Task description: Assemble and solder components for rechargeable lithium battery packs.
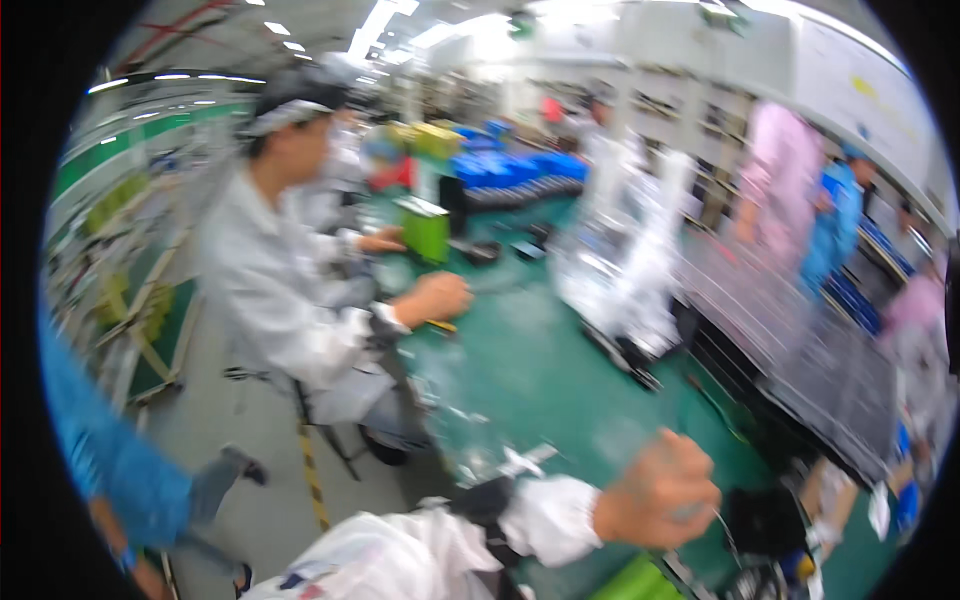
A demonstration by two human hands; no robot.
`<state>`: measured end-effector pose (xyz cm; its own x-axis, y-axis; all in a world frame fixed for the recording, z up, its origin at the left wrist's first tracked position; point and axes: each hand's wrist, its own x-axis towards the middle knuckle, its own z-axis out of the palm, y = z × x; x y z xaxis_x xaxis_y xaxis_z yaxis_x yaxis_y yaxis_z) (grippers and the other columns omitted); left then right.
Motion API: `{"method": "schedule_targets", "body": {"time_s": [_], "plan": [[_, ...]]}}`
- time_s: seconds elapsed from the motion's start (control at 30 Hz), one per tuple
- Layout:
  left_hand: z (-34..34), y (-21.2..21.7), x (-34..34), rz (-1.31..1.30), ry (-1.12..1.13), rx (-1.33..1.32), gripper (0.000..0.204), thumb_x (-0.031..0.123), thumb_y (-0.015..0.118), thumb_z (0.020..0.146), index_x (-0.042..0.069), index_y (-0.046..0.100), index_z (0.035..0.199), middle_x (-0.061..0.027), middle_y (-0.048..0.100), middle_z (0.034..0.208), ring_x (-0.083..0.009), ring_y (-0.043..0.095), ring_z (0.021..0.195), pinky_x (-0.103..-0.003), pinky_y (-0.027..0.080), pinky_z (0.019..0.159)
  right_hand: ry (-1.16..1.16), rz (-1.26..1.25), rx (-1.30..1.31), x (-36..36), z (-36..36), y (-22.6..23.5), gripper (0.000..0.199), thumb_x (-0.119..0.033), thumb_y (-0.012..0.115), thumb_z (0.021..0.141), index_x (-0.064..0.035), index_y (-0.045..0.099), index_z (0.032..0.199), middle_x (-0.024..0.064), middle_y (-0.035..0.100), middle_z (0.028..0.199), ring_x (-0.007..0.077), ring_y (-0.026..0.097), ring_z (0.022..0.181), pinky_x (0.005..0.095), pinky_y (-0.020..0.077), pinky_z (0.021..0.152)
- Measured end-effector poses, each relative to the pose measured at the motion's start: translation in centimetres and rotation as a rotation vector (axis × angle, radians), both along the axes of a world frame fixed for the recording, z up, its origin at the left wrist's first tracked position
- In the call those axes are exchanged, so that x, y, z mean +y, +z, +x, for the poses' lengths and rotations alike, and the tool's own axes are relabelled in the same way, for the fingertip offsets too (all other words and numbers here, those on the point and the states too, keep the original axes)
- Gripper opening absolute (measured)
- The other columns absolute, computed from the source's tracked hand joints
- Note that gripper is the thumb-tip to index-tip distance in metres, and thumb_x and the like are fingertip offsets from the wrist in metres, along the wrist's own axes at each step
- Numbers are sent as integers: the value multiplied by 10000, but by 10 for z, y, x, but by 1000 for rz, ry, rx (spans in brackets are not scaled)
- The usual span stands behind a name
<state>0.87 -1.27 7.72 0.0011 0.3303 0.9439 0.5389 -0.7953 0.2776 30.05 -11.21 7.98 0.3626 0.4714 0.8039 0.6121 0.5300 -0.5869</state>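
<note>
My left hand point(660, 492) reaches across from the lower edge in a white sleeve, over the green tabletop point(520, 370). Its fingers are curled closed, and blur hides what they hold, if anything. A thin pale cord point(728, 535) shows just beside the curled fingers; whether it is gripped I cannot tell. Below the hand lies a bright green object point(640, 582), cut off by the picture's edge. To the right of the hand sits a soft black item point(765, 520). My right hand is out of view.
A seated co-worker point(285, 250) in white is at the left, beside a green box point(424, 230). Clear plastic bags point(630, 260) stand at mid-table. A dark conveyor point(790, 330) runs along the right. Blue bins point(520, 170) are at the back; a person in blue point(120, 430) is at far left.
</note>
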Motion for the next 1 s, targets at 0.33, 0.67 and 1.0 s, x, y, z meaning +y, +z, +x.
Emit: {"method": "schedule_targets", "body": {"time_s": [0.33, 0.67, 1.0], "plan": [[-6, -20, 10, -45, 70, 171, 159, 146, 654, 510, 157, 628, 666, 11, 407, 643, -192, 400, 629, -349, 274, 679, 191, 20, 135, 12, -28, -30, 233, -154, 635, 815, -36, 446, 748, 62, 458, 633, 139, 417, 552, 302, 340, 538], [-2, -22, -3, -149, 50, 295, 166, 112, 619, 533, 138, 624, 697, -7, 375, 684, -209, 382, 695, -355, 284, 701, 184, -162, -25, -1, -31, -36, 321, -225, 690, 834, -30, 468, 708, 65, 484, 596, 141, 436, 487, 281, 353, 472], [-1, -24, 0, -148, 49, 298, 170, 118, 627, 543, 142, 634, 712, 4, 380, 673, -202, 376, 680, -352, 277, 691, 234, -226, -127, 3, -25, -32, 309, -228, 690, 843, -30, 500, 701, 66, 494, 568, 150, 451, 457, 282, 347, 450]]}}
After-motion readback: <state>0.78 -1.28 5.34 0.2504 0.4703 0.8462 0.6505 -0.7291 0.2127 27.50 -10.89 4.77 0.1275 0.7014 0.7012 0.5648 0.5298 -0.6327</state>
